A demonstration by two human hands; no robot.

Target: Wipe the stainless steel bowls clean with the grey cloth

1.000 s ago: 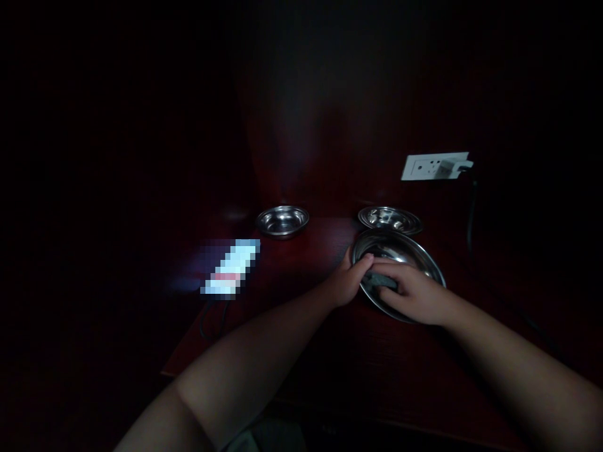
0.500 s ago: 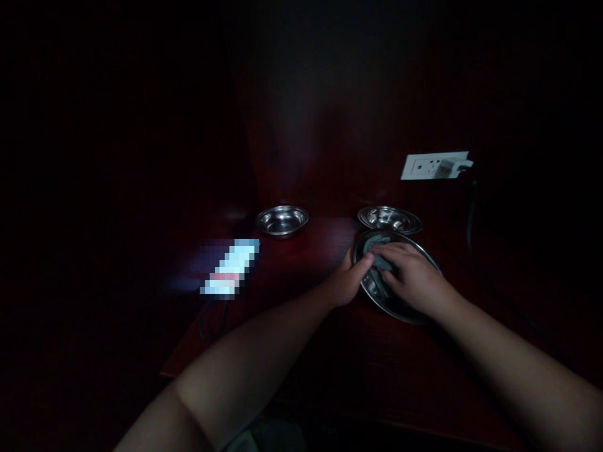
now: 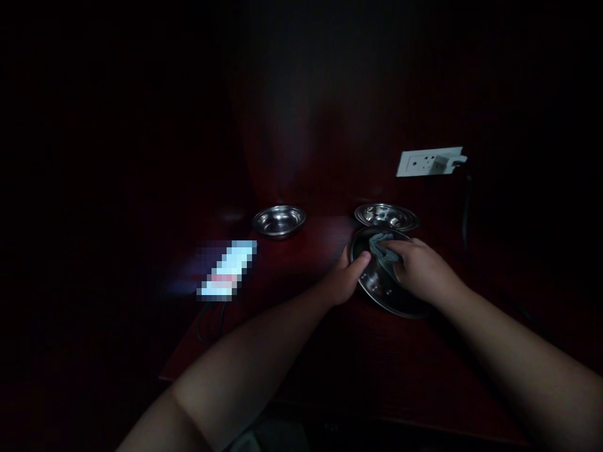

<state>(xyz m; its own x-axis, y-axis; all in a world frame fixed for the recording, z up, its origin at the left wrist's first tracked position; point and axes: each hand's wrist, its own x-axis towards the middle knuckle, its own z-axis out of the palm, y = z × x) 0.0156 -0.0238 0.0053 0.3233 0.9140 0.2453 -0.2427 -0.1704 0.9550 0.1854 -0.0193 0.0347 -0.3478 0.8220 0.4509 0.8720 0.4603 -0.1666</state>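
Note:
A shiny metal bowl [image 3: 377, 290] is tilted toward me above the dark red table. My left hand [image 3: 348, 276] grips its left rim, thumb over the edge and the other fingers hidden behind it. Inside the bowl, my right hand [image 3: 419, 267] presses a grey-green cloth [image 3: 384, 248] against the upper inner wall, its fingers closed on the fabric. Just behind stands a stack of metal bowls [image 3: 386, 216], partly covered by the held one. Another metal bowl [image 3: 279, 221] sits upright farther left.
A lit phone [image 3: 228, 270], its screen blurred out, lies at the left of the table [image 3: 301, 351], with a thin cable by its lower end. On the back wall is a white socket plate [image 3: 428, 162] with a plug in it; a dark cord [image 3: 466, 213] hangs down from there. The surroundings are very dark.
My right hand has shifted slightly right within the bowl, uncovering more of the cloth and the lower inner wall. My left hand keeps its hold on the rim. The whole view has shifted slightly.

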